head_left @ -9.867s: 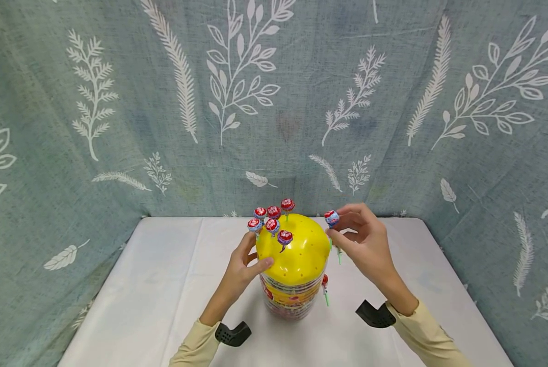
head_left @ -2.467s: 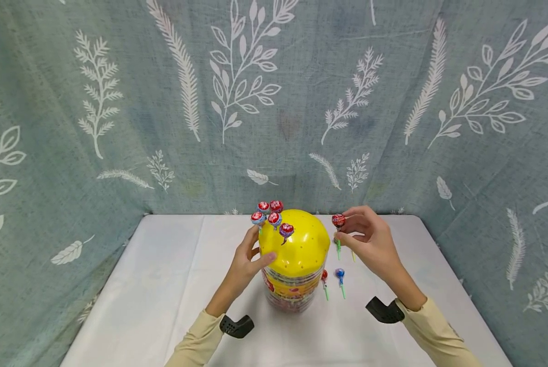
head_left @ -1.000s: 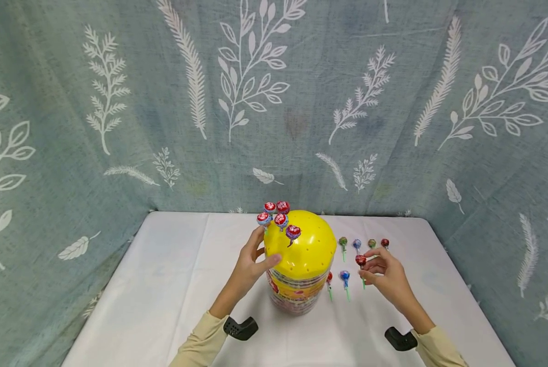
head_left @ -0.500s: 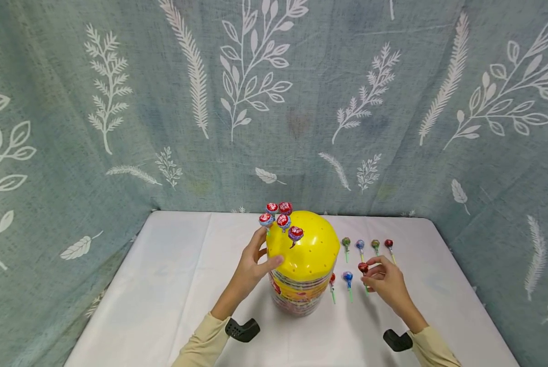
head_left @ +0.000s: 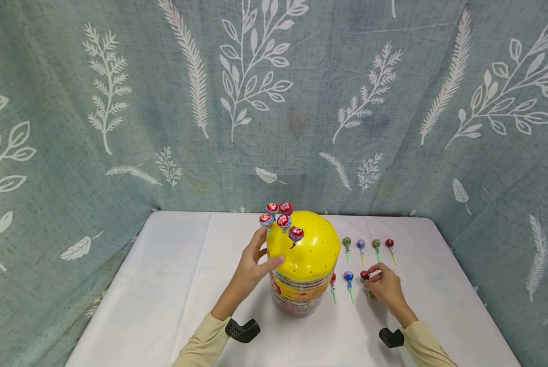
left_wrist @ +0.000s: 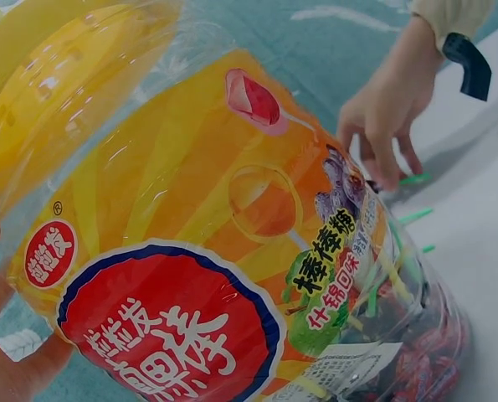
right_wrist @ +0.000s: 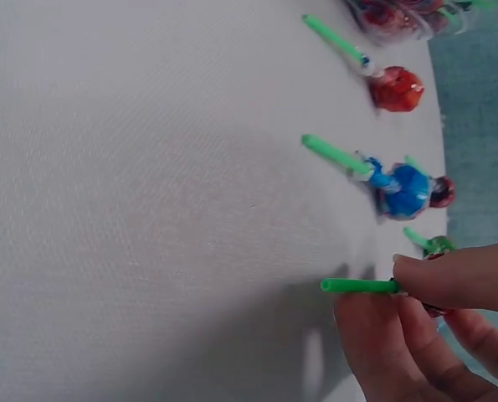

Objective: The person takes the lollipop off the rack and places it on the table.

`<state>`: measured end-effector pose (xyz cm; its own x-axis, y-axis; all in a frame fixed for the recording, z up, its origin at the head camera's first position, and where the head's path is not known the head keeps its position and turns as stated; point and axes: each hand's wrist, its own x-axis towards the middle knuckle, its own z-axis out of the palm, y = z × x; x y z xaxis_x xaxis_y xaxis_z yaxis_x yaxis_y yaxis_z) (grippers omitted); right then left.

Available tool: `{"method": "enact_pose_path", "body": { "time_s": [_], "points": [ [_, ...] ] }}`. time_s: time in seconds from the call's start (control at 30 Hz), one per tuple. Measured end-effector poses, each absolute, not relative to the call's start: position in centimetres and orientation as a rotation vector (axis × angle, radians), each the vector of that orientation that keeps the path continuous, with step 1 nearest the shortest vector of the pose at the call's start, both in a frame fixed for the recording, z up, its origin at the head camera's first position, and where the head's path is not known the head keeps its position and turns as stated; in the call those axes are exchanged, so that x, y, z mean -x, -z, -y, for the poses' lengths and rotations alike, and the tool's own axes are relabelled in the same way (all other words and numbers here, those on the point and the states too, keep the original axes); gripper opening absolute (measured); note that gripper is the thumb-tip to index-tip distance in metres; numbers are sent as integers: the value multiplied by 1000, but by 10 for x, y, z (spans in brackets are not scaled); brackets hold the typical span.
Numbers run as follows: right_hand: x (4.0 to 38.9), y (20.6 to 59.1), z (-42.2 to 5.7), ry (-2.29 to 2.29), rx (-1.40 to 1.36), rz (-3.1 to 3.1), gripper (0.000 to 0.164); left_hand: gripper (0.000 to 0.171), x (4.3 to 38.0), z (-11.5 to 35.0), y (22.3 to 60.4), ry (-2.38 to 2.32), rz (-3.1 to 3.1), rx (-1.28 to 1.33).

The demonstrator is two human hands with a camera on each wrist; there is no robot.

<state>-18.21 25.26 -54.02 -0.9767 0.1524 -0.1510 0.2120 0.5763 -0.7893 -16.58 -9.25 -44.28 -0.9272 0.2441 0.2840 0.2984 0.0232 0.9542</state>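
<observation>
Right hand: fingers pinch dark-red lollipop at right end of near row, over or on worktop (contact unclear), just beside blue lollipop. Candy head points away from person, stick back toward person; long axis nearly parallel to blue one's. Round wrapped head, straight green stick, hollow at tip. Left hand: fingers and thumb curved round top of upright candy jar, thumb on yellow lid.

Lid is yellow; label, orange with yellow rays and a navy-rimmed red badge; held lollipop, dark red, stick green; curtain, grey-green with white leaf sprigs; tablecloth, white; sleeves, cream.
</observation>
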Motion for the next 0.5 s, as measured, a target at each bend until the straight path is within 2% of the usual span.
{"method": "enact_pose_path", "body": {
  "time_s": [0.27,0.5],
  "points": [
    [184,548,-253,1280,-287,-2754,35,67,166,93,445,2097,2209,594],
    [187,527,-252,1242,-214,-2758,37,68,167,93,444,2093,2208,597]
  ]
}}
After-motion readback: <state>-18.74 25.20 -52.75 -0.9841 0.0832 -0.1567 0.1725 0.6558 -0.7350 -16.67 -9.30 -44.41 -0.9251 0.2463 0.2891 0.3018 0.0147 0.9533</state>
